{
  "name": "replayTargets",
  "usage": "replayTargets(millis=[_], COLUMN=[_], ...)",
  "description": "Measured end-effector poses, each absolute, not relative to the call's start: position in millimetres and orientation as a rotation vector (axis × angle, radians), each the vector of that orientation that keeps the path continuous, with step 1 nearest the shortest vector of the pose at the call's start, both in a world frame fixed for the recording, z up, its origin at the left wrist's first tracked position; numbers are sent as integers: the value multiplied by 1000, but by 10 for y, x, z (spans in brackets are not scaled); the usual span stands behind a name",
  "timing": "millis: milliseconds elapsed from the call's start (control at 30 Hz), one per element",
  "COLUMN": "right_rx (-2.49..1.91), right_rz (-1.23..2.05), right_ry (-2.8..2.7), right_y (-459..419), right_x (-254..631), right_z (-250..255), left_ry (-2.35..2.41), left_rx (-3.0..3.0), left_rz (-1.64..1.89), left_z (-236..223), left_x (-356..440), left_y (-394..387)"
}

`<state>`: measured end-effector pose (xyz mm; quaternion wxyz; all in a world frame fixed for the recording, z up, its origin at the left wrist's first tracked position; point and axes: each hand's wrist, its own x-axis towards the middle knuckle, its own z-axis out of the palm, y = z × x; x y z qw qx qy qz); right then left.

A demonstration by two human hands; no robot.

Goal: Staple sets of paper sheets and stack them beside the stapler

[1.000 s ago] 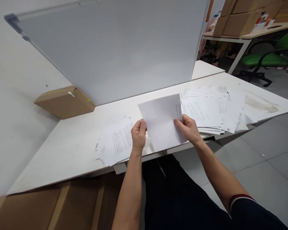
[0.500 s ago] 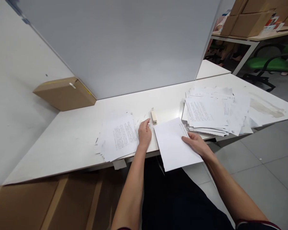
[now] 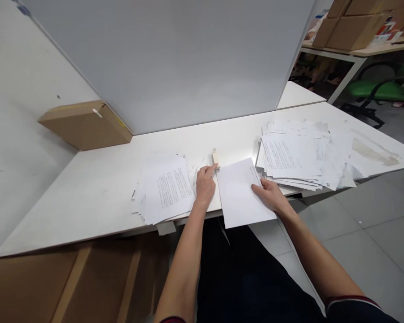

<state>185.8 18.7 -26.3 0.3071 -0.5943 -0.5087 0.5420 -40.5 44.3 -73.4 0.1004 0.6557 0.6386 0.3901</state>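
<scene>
A small beige stapler (image 3: 216,158) lies on the white table. My left hand (image 3: 205,186) reaches to its near end, index finger stretched out and its tip at the stapler; the other fingers are partly hidden, and it grips nothing I can see. My right hand (image 3: 271,195) pinches the right edge of a white paper sheet or thin set of sheets (image 3: 244,193), thumb on top. The paper's far left corner lies close to the stapler's near end; whether it is inside the jaw I cannot tell. The paper's near edge overhangs the table.
A stack of printed sheets (image 3: 170,190) lies left of my left hand. To the right is a larger, untidy pile of papers (image 3: 292,157). A whiteboard (image 3: 175,63) stands behind, a cardboard box (image 3: 87,128) at the back left. A green chair (image 3: 379,89) stands beyond.
My left hand has let go of the paper and moved to the stapler. My right hand has lowered the paper flatter, then shifted it slightly forward, its far corner close to the stapler.
</scene>
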Motion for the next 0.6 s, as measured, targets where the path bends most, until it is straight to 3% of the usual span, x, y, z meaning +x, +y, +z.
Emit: replayTargets(millis=[600], right_rx=[-1468], right_rz=[1500], right_ry=[-1191], right_y=[118], right_x=[1997], right_z=[-142], left_ry=[1932], left_rx=[1996], left_rz=[1136], left_z=[-752], left_x=[-409], left_y=[447])
